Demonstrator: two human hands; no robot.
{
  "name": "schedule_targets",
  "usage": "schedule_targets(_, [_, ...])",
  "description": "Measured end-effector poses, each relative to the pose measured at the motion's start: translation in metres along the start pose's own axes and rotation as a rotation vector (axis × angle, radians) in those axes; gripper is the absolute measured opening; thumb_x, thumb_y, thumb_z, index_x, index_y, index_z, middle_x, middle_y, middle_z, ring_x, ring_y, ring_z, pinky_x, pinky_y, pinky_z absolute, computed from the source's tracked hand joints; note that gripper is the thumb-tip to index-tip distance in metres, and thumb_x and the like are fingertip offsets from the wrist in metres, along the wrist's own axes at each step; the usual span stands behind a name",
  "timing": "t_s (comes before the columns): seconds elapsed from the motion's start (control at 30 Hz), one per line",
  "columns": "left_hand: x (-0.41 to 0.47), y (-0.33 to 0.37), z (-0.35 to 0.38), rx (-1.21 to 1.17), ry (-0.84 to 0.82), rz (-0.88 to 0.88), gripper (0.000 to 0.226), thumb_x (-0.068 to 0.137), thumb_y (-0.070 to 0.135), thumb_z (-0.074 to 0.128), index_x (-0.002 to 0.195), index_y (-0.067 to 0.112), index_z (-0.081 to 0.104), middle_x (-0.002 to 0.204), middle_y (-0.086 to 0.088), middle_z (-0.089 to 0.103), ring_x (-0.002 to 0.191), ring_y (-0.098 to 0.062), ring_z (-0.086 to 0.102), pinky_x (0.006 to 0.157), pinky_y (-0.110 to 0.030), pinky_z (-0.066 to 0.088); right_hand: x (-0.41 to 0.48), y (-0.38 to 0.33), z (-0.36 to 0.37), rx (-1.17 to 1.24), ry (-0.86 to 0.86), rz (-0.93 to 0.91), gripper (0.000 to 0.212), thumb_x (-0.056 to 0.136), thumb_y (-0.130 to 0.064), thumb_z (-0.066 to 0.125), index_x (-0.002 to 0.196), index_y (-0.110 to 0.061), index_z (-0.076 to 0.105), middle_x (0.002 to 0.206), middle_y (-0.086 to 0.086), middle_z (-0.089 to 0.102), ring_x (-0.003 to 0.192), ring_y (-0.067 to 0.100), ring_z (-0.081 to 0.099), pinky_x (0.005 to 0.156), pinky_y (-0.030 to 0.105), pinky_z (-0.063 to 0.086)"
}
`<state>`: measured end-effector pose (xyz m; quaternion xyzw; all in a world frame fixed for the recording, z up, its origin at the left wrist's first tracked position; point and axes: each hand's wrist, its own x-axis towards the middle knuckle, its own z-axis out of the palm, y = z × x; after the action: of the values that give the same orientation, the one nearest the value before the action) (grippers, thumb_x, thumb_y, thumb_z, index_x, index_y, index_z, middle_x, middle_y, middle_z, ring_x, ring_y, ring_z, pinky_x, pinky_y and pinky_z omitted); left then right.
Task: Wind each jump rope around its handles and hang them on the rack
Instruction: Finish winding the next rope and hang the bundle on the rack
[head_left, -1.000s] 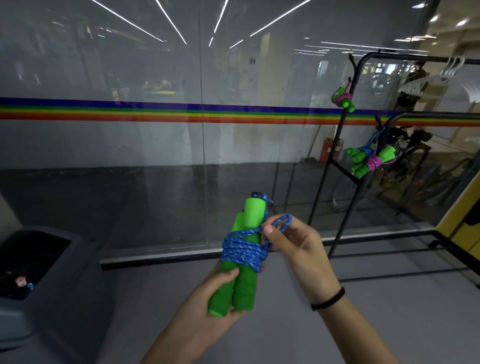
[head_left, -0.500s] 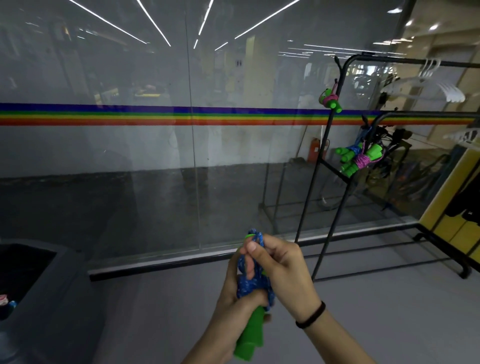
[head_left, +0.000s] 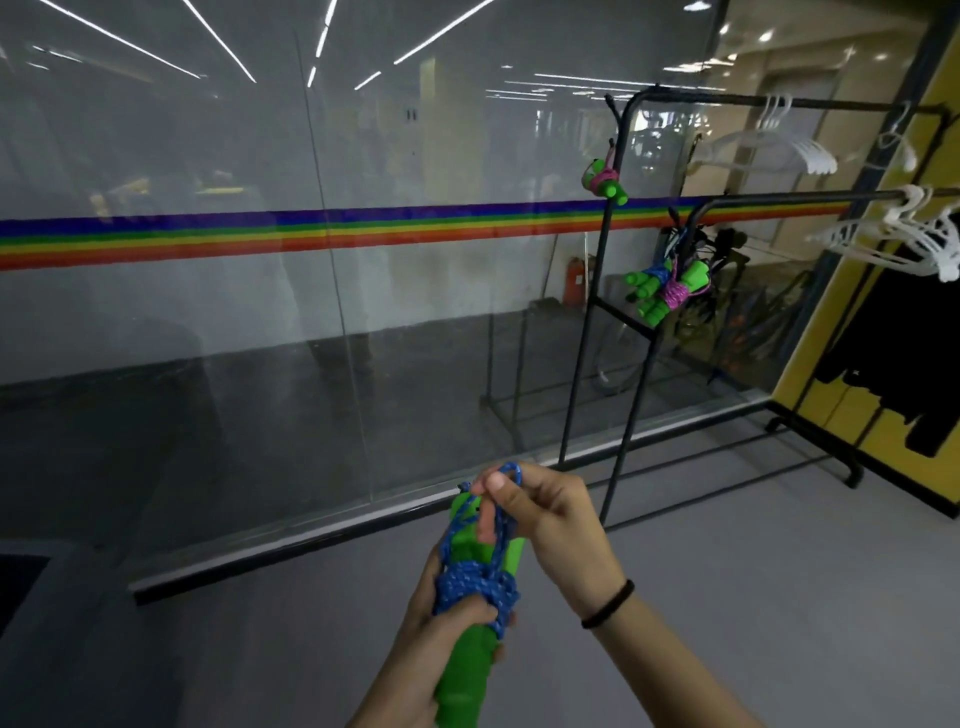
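A jump rope with two green handles (head_left: 463, 670) held side by side has its blue cord (head_left: 475, 590) wound around the middle. My left hand (head_left: 431, 631) grips the handles and the coil from the left. My right hand (head_left: 550, 525) pinches a loop of the blue cord (head_left: 508, 475) just above the handle tops. The black rack (head_left: 618, 322) stands to the right. On it hang one wound rope with pink cord (head_left: 605, 182) near the top and two more wound ropes (head_left: 667, 288) lower down.
A glass wall with a rainbow stripe (head_left: 322, 234) runs across in front. White hangers (head_left: 769, 148) hang on the rack's top bar, more hangers (head_left: 904, 239) on a lower bar. A yellow panel with black clothing (head_left: 893, 343) is at the right. Grey floor (head_left: 727, 571) lies around me.
My view has swung right and closer to the rack. My right hand has lifted the blue loop from beside the coil to above the handle tops, and the handles have dropped lower in view.
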<state>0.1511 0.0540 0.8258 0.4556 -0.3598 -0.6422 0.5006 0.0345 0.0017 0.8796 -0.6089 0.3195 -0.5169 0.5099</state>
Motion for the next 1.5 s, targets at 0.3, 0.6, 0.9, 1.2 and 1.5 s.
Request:
schedule_targets(0.3, [0.035,0.014,-0.022,0.041,0.010,0.022,0.053,0.066,0.012,0.070,0.114,0.031,0.059,0.101,-0.005,0.072,0.086,-0.020,0.068,0.064,-0.029,0.053,0.026,0.007,0.008,-0.133,0.031,-0.006,0.018,0.089,-0.012,0.054,0.079,-0.016,0.068,0.071,0.001,0.068,0.069,0.009,0.064,0.069,0.021,0.053])
schedule_targets(0.6, [0.118,0.053,-0.029,0.356,0.143,0.290,0.029,0.082,0.015,0.066,0.107,0.030,0.060,0.113,0.017,0.059,0.104,0.009,0.056,0.084,-0.011,0.044,0.102,0.043,-0.019,-0.449,0.089,-0.005,0.022,0.083,-0.031,0.063,0.084,-0.012,0.073,0.085,0.016,0.060,0.081,0.021,0.062,0.073,0.039,0.056])
schedule_targets(0.9, [0.282,0.120,0.005,0.333,-0.078,0.470,0.017,0.080,-0.004,0.063,0.089,0.010,0.066,0.071,0.006,0.071,0.068,-0.001,0.066,0.065,-0.013,0.052,0.246,0.070,-0.083,-0.359,0.183,-0.054,0.010,0.085,-0.011,0.062,0.087,-0.012,0.072,0.082,0.009,0.071,0.073,0.017,0.065,0.076,0.042,0.056])
schedule_targets(1.2, [0.460,0.188,0.049,0.316,-0.141,0.496,0.022,0.087,-0.001,0.055,0.082,0.019,0.062,0.059,0.018,0.069,0.058,0.006,0.062,0.057,-0.010,0.049,0.403,0.073,-0.167,-0.429,0.217,-0.101,0.015,0.086,-0.011,0.061,0.096,-0.004,0.069,0.086,0.015,0.070,0.077,0.021,0.066,0.074,0.039,0.055])
schedule_targets(1.5, [0.605,0.220,0.080,0.330,-0.335,0.468,0.022,0.089,0.002,0.053,0.080,0.019,0.063,0.074,0.001,0.065,0.060,0.001,0.062,0.062,-0.018,0.049,0.509,0.097,-0.229,-0.528,0.380,-0.086,0.012,0.087,-0.014,0.059,0.094,-0.014,0.070,0.083,0.007,0.070,0.074,0.014,0.066,0.070,0.031,0.055])
